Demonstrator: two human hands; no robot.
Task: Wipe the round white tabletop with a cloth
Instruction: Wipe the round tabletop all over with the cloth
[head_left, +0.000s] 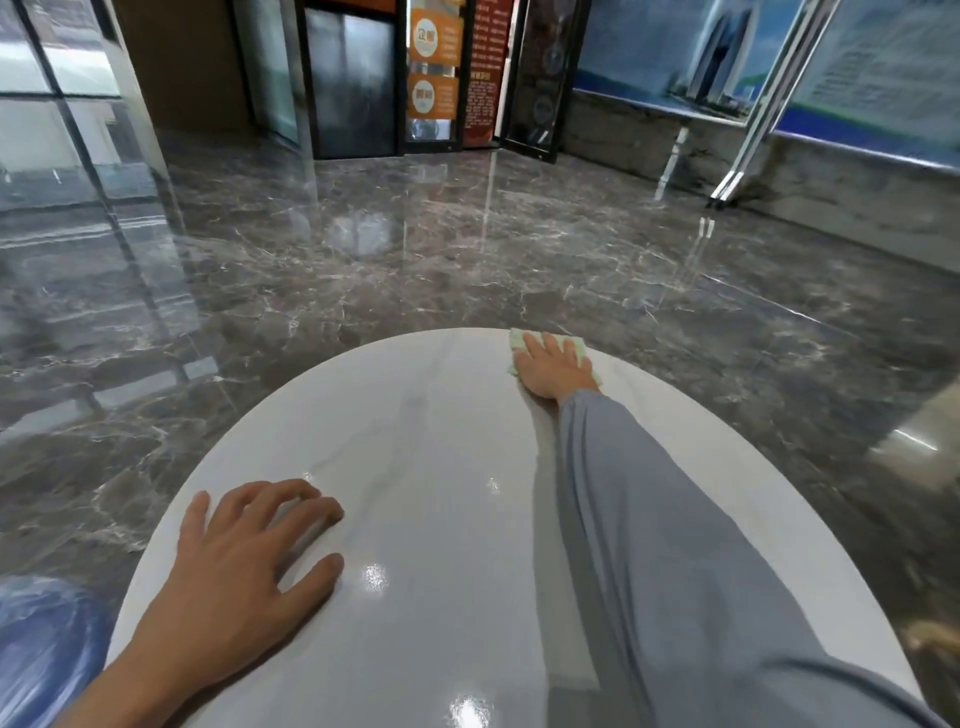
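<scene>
The round white desk (426, 447) stands on a dark, polished marble floor (415, 260), its glossy top catching a few bright spots of light. At the far edge, a little right of the middle, lies a pale green cloth (519, 340), flat on the surface. The right hand (553, 366) lies on top of it, palm down, fingers straight and spread, pressing the cloth to the desk without gripping it. Green shows past the fingertips and at both sides of the hand. The arm reaches across the whole desk in a loose grey-blue sleeve (649, 519).

The left hand (244, 551) rests on the near left part of the desk, well apart from the cloth. Its fingers are spread and lightly bent, tips on the surface, and it holds nothing.

A blurred blue shape (41, 649) sits past the desk's near left rim; I cannot tell what it is. Across the floor are dark-framed doors (353, 78) with orange posters (435, 36) beside them.
</scene>
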